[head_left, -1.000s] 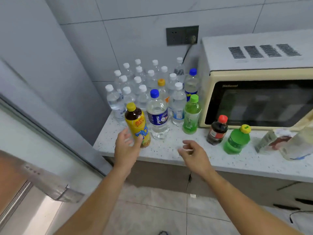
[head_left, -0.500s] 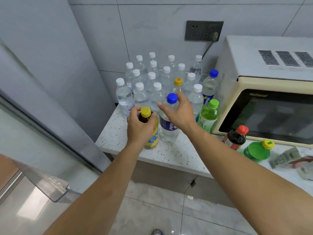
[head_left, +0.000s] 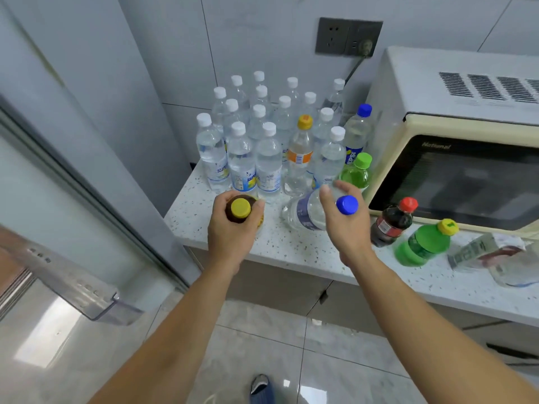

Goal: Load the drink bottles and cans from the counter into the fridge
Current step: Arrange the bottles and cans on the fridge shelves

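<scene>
My left hand (head_left: 233, 228) grips a dark drink bottle with a yellow cap (head_left: 239, 208), held at the counter's front edge with the cap toward me. My right hand (head_left: 345, 225) holds a clear blue-capped Pepsi bottle (head_left: 306, 212), tilted with its cap toward me above the counter (head_left: 294, 249). Behind them stands a cluster of several white-capped water bottles (head_left: 268, 158), an orange-labelled bottle (head_left: 300, 156), another blue-capped Pepsi bottle (head_left: 357, 132) and a green bottle (head_left: 357, 173). A small cola bottle (head_left: 392, 223) and a squat green bottle (head_left: 423, 243) stand to the right.
A cream microwave (head_left: 455, 135) takes up the counter's right side. Plastic-wrapped packages (head_left: 493, 252) lie in front of it. The open fridge door with a shelf bin (head_left: 73, 284) is at the left. A wall socket (head_left: 348, 36) is above the bottles.
Both hands have lifted their bottles and pulled them back toward me; the blue-capped Pepsi bottle has tipped from upright to slanted. The view has shifted a little nearer.
</scene>
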Motion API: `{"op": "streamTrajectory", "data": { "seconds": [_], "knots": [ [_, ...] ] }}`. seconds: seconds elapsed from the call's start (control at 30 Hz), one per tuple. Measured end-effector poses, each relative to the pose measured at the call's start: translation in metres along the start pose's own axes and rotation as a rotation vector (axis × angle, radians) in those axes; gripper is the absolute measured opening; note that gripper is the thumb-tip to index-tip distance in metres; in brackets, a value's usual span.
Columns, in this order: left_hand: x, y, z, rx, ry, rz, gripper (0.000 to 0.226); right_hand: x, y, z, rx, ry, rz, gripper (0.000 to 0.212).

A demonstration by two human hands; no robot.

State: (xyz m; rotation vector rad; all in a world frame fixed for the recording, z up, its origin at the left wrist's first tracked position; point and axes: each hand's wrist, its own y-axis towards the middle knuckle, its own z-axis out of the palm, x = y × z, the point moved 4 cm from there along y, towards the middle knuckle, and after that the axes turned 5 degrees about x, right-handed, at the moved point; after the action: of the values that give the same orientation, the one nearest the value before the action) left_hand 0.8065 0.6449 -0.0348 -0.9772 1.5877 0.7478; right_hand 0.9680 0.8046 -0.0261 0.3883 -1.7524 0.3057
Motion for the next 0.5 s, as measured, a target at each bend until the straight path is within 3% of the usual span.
{"op": "streamTrajectory", "data": {
  "seconds": [0.2,0.4,0.5],
  "knots": [
    [0.012,-0.017,0.002,0.007,-0.264,-0.161,0.033,-0.008,-0.022,-0.008,-0.044,0.097,0.007,0.025],
    [0.012,-0.046,-0.013,-0.262,-0.31,-0.114,0.017,-0.021,-0.041,-0.034,-0.085,0.188,-0.033,0.023],
    [0.015,-0.055,-0.025,-0.263,-0.33,-0.132,0.019,-0.015,-0.046,-0.051,-0.112,0.203,-0.062,0.005]
  ]
}}
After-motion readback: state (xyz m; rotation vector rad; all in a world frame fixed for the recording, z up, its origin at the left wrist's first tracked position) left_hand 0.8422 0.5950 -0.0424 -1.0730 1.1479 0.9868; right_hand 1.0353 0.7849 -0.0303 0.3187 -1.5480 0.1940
